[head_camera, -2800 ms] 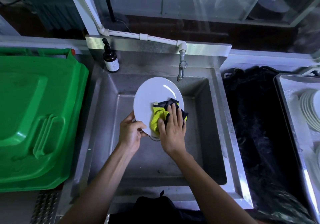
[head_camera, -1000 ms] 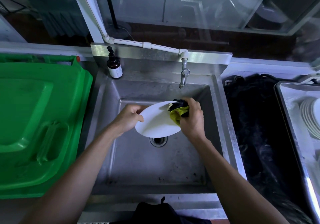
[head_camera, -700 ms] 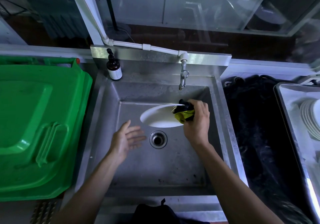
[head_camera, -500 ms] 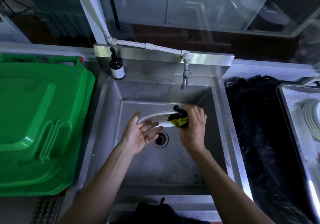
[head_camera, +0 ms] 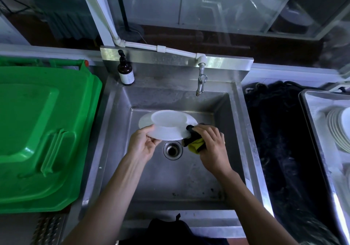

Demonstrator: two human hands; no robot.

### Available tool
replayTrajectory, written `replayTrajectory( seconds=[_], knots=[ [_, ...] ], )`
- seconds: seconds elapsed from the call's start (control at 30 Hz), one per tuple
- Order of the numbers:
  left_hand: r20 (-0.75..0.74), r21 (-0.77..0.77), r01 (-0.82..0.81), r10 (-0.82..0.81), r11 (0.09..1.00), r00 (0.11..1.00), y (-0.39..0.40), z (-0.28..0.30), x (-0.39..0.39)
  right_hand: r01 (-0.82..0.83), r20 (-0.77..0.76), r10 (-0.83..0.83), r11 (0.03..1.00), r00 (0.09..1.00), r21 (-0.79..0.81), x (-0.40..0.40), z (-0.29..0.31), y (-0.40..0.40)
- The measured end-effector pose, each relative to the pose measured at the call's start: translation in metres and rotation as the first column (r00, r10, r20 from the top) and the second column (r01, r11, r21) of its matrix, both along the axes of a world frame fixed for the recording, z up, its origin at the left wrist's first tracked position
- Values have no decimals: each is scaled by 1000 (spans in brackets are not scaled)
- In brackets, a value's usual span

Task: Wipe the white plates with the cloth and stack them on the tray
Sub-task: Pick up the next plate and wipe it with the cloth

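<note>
Plate (head_camera: 166, 126) flipped underside-up, left hand (head_camera: 143, 144) regripping, bottle (head_camera: 125, 71) label unreadable

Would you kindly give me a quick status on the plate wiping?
Left hand grips white plate, underside up, over sink. Right hand holds cloth at plate rim. Nothing in the way.

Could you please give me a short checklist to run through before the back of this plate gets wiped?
1. Plate turned underside up, foot ring showing: ok.
2. Left hand has a grip on the near-left rim: ok.
3. Right hand holds the cloth bunched at the right rim: ok.
4. Plate held over the sink, clear of the tap: ok.
5. Underside clean: cannot tell.
6. Tray on the right has room beside the stacked plates: cannot tell.
</note>
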State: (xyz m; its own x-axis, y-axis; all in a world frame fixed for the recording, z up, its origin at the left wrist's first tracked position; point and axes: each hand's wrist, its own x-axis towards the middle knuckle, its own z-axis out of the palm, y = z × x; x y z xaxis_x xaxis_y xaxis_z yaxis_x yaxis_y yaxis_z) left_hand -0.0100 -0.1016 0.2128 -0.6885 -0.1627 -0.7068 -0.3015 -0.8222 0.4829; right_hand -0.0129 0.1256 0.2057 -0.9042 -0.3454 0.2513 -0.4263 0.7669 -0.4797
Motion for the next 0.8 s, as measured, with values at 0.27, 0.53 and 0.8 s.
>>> replayTrajectory(
  seconds=[0.27, 0.53, 0.8],
  knots=[
    [8, -136, 31, -30, 990, 1000, -2, -5, 6, 135, 312, -31, 940, 949, -315, -3, 21, -30],
    [-9, -155, 96, -99, 983, 995, 12, 0, 18, 79, 366, -7, 980, 931, -182, -7, 20, -57],
    [-61, -114, 82, -89, 990, 994, 18, 2, 21, 128, 255, -110, 990, 961, -57, 4, 13, -68]
  ],
)
